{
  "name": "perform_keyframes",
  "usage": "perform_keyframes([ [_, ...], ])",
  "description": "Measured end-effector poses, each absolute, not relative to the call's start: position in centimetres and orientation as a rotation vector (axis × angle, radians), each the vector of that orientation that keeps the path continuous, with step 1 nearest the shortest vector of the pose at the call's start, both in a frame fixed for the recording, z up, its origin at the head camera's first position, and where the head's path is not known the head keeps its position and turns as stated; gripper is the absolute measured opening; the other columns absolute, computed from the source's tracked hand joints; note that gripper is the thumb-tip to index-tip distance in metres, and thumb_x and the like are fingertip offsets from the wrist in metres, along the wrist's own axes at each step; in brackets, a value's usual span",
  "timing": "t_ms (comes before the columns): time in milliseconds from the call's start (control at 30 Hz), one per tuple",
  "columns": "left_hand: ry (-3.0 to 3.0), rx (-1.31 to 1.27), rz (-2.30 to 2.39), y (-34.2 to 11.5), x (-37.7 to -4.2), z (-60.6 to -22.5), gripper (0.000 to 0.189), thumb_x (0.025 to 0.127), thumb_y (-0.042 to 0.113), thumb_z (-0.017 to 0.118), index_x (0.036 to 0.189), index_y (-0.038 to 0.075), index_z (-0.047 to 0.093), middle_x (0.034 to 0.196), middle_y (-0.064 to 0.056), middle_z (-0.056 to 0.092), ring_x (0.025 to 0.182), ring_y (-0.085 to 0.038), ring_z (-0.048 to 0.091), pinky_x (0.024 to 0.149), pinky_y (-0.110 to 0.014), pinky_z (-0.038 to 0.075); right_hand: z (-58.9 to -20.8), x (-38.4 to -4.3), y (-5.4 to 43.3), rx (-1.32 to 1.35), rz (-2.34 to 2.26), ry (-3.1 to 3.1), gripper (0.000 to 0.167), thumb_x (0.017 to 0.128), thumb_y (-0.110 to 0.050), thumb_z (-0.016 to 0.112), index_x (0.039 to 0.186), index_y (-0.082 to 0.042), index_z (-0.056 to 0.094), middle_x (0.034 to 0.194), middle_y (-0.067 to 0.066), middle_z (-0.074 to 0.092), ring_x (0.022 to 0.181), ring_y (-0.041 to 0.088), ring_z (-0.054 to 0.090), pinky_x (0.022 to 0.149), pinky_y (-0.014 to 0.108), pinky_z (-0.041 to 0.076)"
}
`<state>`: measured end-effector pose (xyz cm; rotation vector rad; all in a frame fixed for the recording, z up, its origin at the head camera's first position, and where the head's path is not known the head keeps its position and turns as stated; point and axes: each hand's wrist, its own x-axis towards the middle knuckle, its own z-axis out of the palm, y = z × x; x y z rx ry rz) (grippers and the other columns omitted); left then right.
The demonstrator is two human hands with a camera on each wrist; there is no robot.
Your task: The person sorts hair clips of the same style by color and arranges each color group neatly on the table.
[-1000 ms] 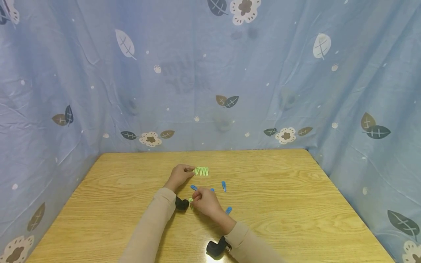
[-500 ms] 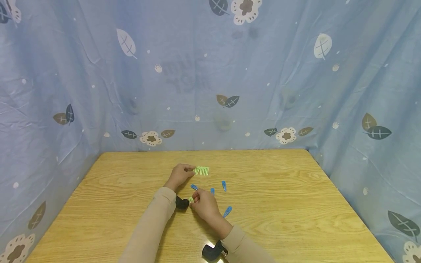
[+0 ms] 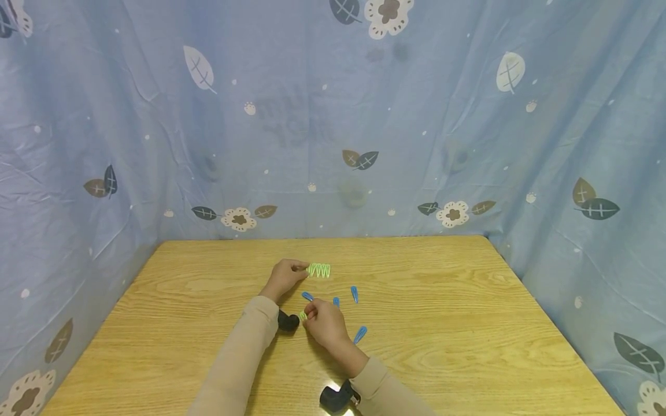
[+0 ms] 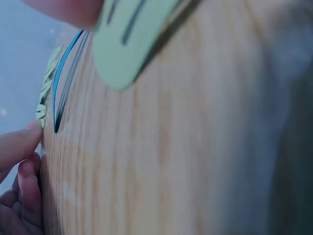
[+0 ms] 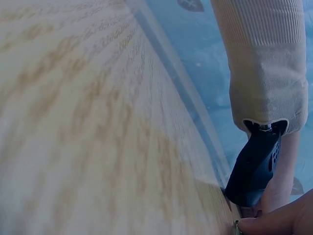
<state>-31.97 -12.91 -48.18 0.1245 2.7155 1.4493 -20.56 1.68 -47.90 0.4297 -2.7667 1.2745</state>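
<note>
Green clip (image 3: 303, 316): just below the centre of the head frame, at the right hand's fingertips; large at the top of the left wrist frame.
Right hand (image 3: 326, 325): thumb and fingers pinching that clip.
Beside the clip: a black wrist camera (image 3: 288, 322) just to its left; a blue clip (image 3: 307, 296) near, above it.
In the way: the right hand covers much of the green clip and the lower ends of two blue clips.
Clip's direction: in the left wrist frame its rounded wide end points to the lower left, the long axis slanting up to the right.
Row of green clips (image 3: 322, 270): above the centre, running left to right, wide ends up, narrow ends down.
Left hand (image 3: 285, 277): fingertips touching the row's left end; whether they pinch a clip, I cannot tell.
Green count: one at the right hand, at least four in the row; the left end is partly covered.
Blue count: four, scattered around the right hand.
Farther out: beige sleeves (image 3: 241, 349), a second black wrist camera (image 3: 334, 399) at bottom centre, the wood-grain worktop (image 3: 442, 323), a blue patterned curtain (image 3: 333, 115) behind.
</note>
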Motion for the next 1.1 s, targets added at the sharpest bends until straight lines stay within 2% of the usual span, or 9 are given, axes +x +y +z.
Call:
perform_keyframes([
  [167, 2.724, 0.126, 1.440, -12.83, -31.90, -48.06, 0.029, 0.088, 0.015, 0.067, 0.117, 0.012, 0.069, 0.121, -0.011, 0.065, 0.110, -0.029, 0.059, 0.091, -0.044, 0.050, -47.86, -20.51, 1.79, 0.441, 1.289, -2.743, 0.008, 0.076, 0.003, 0.068, 0.082, -0.001, 0.067, 0.071, 0.001, 0.063, 0.062, 0.005, 0.052, 0.056, 0.017, 0.044],
  [367, 2.731, 0.130, 1.435, -12.80, -31.82, -48.05, 0.028, 0.088, 0.016, 0.067, 0.116, 0.012, 0.070, 0.117, -0.011, 0.066, 0.103, -0.026, 0.060, 0.088, -0.042, 0.050, -47.88, -20.65, 1.84, 0.423, 1.320, -2.728, 0.011, 0.076, 0.005, 0.064, 0.083, -0.001, 0.069, 0.070, 0.001, 0.063, 0.061, 0.005, 0.051, 0.054, 0.018, 0.044],
  [533, 2.727, 0.134, 1.445, -12.82, -31.76, -48.04, 0.029, 0.089, 0.015, 0.066, 0.117, 0.011, 0.069, 0.120, -0.011, 0.065, 0.108, -0.028, 0.060, 0.091, -0.044, 0.050, -48.06, -20.88, 1.78, 0.416, 1.348, -2.702, 0.014, 0.075, 0.006, 0.061, 0.083, -0.001, 0.070, 0.069, 0.002, 0.064, 0.060, 0.005, 0.050, 0.054, 0.017, 0.043],
  [733, 2.727, 0.127, 1.441, -12.82, -31.76, -48.10, 0.028, 0.089, 0.013, 0.066, 0.116, 0.009, 0.069, 0.114, -0.011, 0.067, 0.103, -0.026, 0.062, 0.089, -0.043, 0.050, -48.06, -20.90, 1.88, 0.404, 1.409, -2.703, 0.014, 0.080, 0.005, 0.058, 0.086, 0.000, 0.070, 0.071, 0.003, 0.064, 0.060, 0.006, 0.051, 0.052, 0.017, 0.043],
  [1100, 2.738, 0.141, 1.434, -12.85, -31.85, -48.13, 0.029, 0.089, 0.015, 0.067, 0.117, 0.011, 0.069, 0.117, -0.011, 0.066, 0.103, -0.025, 0.061, 0.089, -0.043, 0.051, -48.01, -21.04, 2.40, 0.409, 1.617, -2.655, 0.011, 0.082, 0.005, 0.063, 0.092, 0.004, 0.068, 0.075, 0.004, 0.063, 0.061, 0.005, 0.054, 0.052, 0.016, 0.046],
])
